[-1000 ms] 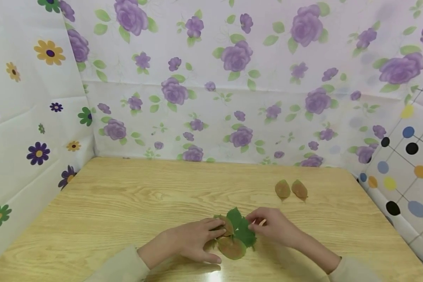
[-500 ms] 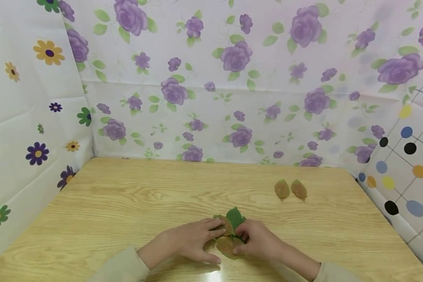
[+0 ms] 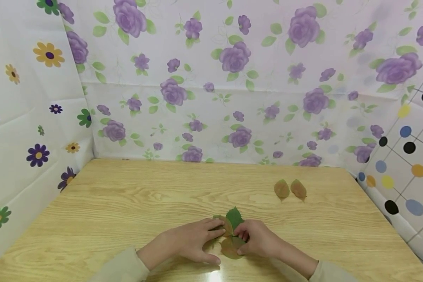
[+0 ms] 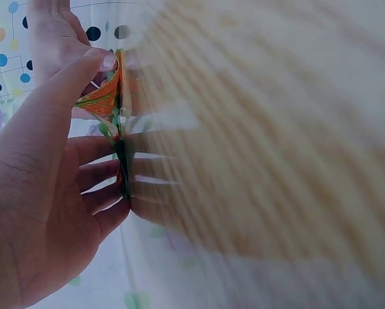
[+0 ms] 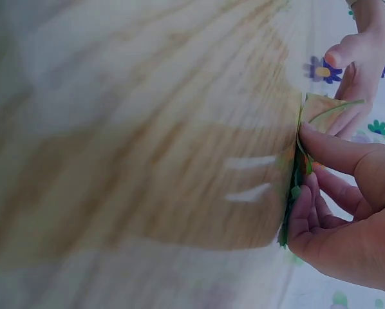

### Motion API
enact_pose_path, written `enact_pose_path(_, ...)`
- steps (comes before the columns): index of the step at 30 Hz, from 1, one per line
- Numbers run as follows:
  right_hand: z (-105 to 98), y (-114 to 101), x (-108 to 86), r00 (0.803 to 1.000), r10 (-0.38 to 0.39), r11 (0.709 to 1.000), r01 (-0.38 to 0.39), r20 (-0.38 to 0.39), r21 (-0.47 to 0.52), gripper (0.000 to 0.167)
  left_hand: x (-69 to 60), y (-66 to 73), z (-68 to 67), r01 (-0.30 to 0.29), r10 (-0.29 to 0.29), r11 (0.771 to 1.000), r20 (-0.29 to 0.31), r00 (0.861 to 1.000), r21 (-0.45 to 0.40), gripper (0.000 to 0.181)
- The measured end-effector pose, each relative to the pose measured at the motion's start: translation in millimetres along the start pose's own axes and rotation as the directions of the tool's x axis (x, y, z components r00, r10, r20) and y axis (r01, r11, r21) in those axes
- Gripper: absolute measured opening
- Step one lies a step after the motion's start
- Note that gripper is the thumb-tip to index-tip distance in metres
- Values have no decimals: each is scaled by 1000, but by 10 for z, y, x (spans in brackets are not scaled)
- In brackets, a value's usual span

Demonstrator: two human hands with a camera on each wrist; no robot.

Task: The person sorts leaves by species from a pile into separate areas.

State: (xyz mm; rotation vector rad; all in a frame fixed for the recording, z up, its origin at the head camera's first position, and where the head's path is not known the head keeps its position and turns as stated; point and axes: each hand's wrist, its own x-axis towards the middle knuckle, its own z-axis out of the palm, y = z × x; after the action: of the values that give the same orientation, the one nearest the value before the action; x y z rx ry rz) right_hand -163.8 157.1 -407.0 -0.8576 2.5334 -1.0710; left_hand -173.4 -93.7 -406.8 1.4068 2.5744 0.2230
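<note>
Both hands are at a small cluster of leaves near the table's front. My left hand (image 3: 194,239) lies with its fingers extended, fingertips resting on a brownish leaf (image 3: 228,226). My right hand (image 3: 259,238) has its thumb and curled fingers at a reddish-brown leaf (image 3: 229,247) in front, pinching its right side. A toothed green leaf (image 3: 234,217) sticks out behind the right fingers; its lower part is hidden. In the left wrist view an orange leaf (image 4: 102,102) tilts up off the tabletop. The right wrist view has a thin green stem (image 5: 337,109) beside the thumb.
Two separate brown leaves (image 3: 282,189) lie side by side farther back on the right of the wood-grain table (image 3: 144,188). Flower-printed cloth (image 3: 204,98) stands behind and to the left, dotted cloth (image 3: 405,176) to the right.
My right hand has come left and nearer from the green leaf's right edge onto the front brown leaf, which has shifted slightly right. The left hand stays in place.
</note>
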Motion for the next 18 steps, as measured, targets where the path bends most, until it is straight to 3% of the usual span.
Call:
enact_pose_path(12, 13, 17, -2, 999, 21, 997, -19, -32, 72, 29, 2, -16, 5, -1, 0, 1000, -7, 1000, -18, 82)
enact_pose_path(18, -4, 26, -11, 997, 62, 986, -54, -40, 158, 24, 10, -38, 21, -5, 5, 1000, -13, 1000, -18, 82)
